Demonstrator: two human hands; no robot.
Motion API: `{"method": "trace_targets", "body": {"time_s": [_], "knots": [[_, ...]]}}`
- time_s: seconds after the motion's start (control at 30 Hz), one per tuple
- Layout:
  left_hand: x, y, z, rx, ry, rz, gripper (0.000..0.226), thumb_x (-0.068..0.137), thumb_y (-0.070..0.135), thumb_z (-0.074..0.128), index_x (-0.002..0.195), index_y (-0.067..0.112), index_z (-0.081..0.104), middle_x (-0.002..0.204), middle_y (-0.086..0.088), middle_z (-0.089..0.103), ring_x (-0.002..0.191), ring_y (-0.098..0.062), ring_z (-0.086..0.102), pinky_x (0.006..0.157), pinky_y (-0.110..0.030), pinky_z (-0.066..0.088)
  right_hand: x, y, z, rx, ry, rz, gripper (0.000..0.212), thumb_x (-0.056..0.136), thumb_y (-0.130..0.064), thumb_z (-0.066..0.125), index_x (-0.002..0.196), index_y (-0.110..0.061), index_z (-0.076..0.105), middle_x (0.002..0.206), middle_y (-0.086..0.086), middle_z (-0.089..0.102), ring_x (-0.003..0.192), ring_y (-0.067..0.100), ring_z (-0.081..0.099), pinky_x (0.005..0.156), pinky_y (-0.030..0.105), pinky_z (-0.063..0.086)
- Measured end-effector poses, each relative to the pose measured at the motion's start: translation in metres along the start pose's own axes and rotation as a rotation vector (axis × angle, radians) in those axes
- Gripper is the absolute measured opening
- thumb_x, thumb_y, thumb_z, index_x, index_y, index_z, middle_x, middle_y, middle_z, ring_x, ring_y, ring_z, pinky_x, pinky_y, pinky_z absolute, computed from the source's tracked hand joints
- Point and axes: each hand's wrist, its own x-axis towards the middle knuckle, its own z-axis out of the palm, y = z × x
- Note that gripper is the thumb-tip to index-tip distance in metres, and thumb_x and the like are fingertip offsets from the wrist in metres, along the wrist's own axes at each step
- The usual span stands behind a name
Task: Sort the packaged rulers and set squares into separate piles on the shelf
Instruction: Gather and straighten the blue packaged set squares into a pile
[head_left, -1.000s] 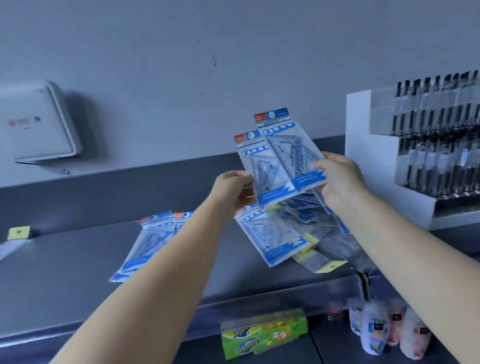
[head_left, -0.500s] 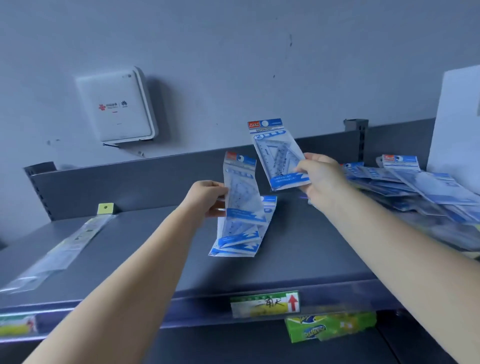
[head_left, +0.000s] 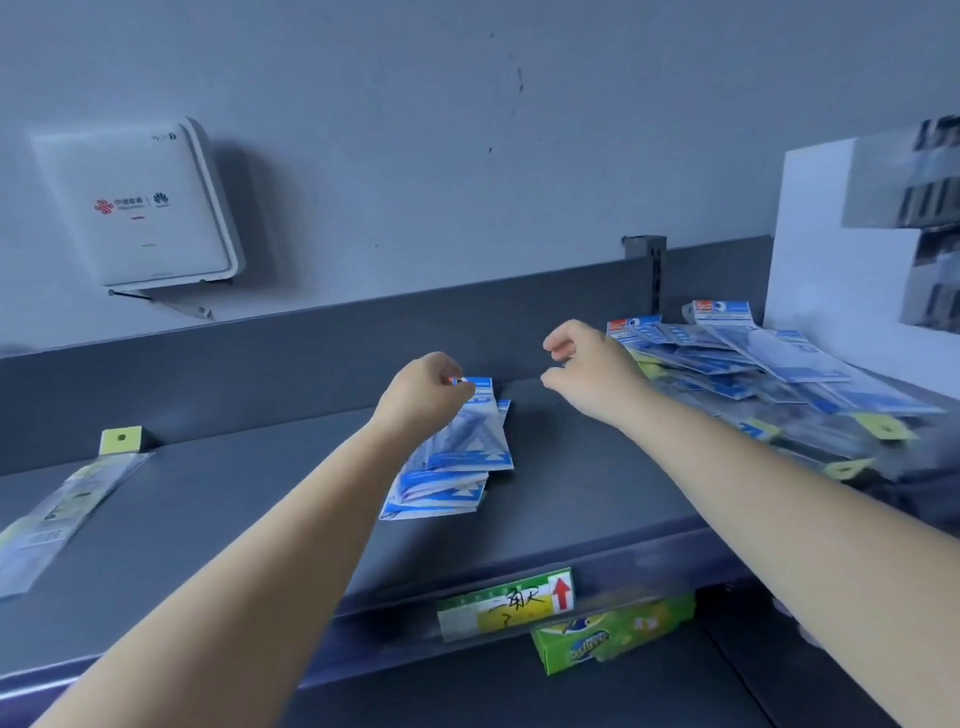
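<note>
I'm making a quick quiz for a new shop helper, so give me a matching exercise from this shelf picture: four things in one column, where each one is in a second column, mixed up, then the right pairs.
Things
1. set square pile
2. unsorted heap
3. ruler pack
4. white wall box

Places
A. far left of the shelf
B. right end of the shelf, beside the white display stand
C. middle of the shelf, under the left hand
D. on the wall above the shelf

Pairs: 1-C, 2-B, 3-A, 4-D
</note>
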Motion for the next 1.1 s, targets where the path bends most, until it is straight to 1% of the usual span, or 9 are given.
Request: {"method": "trace_targets", "body": {"time_s": [0.33, 0.43, 0.5, 0.6, 0.73, 0.8, 0.87, 1.0, 1.1], "knots": [[0.008, 0.097, 0.100, 0.057, -0.187, 0.098, 0.024, 0.086, 0.032, 0.059, 0.105, 0.018, 0.058, 0.101, 0.002, 0.057, 0.084, -0.017, 0.053, 0.066, -0.025, 0.041, 0.000, 0.104, -0.117, -0.168, 0.142, 0.082, 0.025, 0.083, -0.007, 0.055, 0.107, -0.013, 0.059, 0.109, 0.000, 0.059, 0.097, 0.018, 0.053, 0.085, 0.027, 0.041], [0.011, 0.120, 0.124, 0.088, -0.219, 0.093, 0.027, 0.086, 0.033, 0.059, 0.107, 0.016, 0.057, 0.101, -0.001, 0.058, 0.087, -0.021, 0.055, 0.069, -0.026, 0.041, 0.004, 0.139, -0.149, -0.177, 0.157, 0.138, 0.024, 0.084, -0.006, 0.055, 0.107, -0.009, 0.059, 0.113, 0.006, 0.060, 0.106, 0.023, 0.054, 0.085, 0.028, 0.040], [0.015, 0.132, 0.137, 0.153, -0.240, 0.076, 0.030, 0.087, 0.037, 0.058, 0.104, 0.012, 0.058, 0.102, -0.005, 0.058, 0.093, -0.024, 0.055, 0.076, -0.027, 0.040, 0.009, 0.160, -0.165, -0.193, 0.131, 0.172, 0.025, 0.085, -0.011, 0.059, 0.109, -0.009, 0.058, 0.117, 0.009, 0.059, 0.107, 0.024, 0.054, 0.083, 0.026, 0.039], [0.019, 0.141, 0.152, 0.265, -0.263, 0.020, 0.035, 0.087, 0.044, 0.057, 0.087, 0.010, 0.055, 0.087, -0.005, 0.054, 0.079, -0.021, 0.050, 0.069, -0.026, 0.038, 0.016, 0.180, -0.178, -0.247, 0.039, 0.221, 0.037, 0.085, -0.028, 0.063, 0.117, -0.012, 0.054, 0.126, 0.008, 0.054, 0.113, 0.023, 0.052, 0.084, 0.027, 0.038], [0.021, 0.140, 0.162, 0.309, -0.227, -0.061, 0.059, 0.079, 0.054, 0.065, 0.108, 0.005, 0.057, 0.099, -0.007, 0.059, 0.089, -0.021, 0.052, 0.073, -0.027, 0.038, 0.024, 0.187, -0.176, -0.389, -0.190, 0.252, 0.060, 0.084, -0.051, 0.059, 0.127, -0.011, 0.046, 0.129, 0.008, 0.050, 0.118, 0.025, 0.049, 0.085, 0.030, 0.040], [0.021, 0.138, 0.162, 0.316, -0.217, -0.098, 0.049, 0.077, 0.057, 0.065, 0.078, 0.010, 0.051, 0.078, -0.001, 0.052, 0.074, -0.017, 0.048, 0.064, -0.026, 0.036, 0.029, 0.190, -0.172, -0.424, -0.229, 0.268, 0.065, 0.078, -0.059, 0.061, 0.121, -0.012, 0.047, 0.121, 0.007, 0.053, 0.114, 0.024, 0.052, 0.080, 0.029, 0.042], [0.020, 0.138, 0.160, 0.328, -0.207, -0.136, 0.058, 0.075, 0.059, 0.065, 0.060, 0.013, 0.033, 0.061, 0.000, 0.034, 0.055, -0.014, 0.033, 0.050, -0.025, 0.024, 0.033, 0.192, -0.171, -0.365, -0.193, 0.297, 0.072, 0.073, -0.056, 0.068, 0.123, -0.008, 0.047, 0.119, 0.009, 0.057, 0.112, 0.025, 0.054, 0.084, 0.032, 0.045], [0.022, 0.136, 0.156, 0.304, -0.225, -0.188, 0.059, 0.074, 0.054, 0.070, 0.056, 0.012, 0.032, 0.055, -0.001, 0.029, 0.050, -0.014, 0.025, 0.048, -0.023, 0.020, 0.040, 0.193, -0.171, -0.141, -0.101, 0.312, 0.027, 0.078, -0.025, 0.073, 0.078, -0.010, 0.050, 0.079, 0.005, 0.055, 0.075, 0.020, 0.055, 0.058, 0.028, 0.040], [0.023, 0.136, 0.155, 0.240, -0.223, -0.244, 0.049, 0.071, 0.049, 0.075, 0.074, 0.005, 0.055, 0.067, -0.006, 0.047, 0.057, -0.016, 0.040, 0.058, -0.026, 0.037, 0.046, 0.194, -0.168, -0.034, -0.024, 0.342, 0.013, 0.082, -0.012, 0.065, 0.081, -0.007, 0.053, 0.084, 0.011, 0.057, 0.075, 0.027, 0.054, 0.054, 0.026, 0.037]]}}
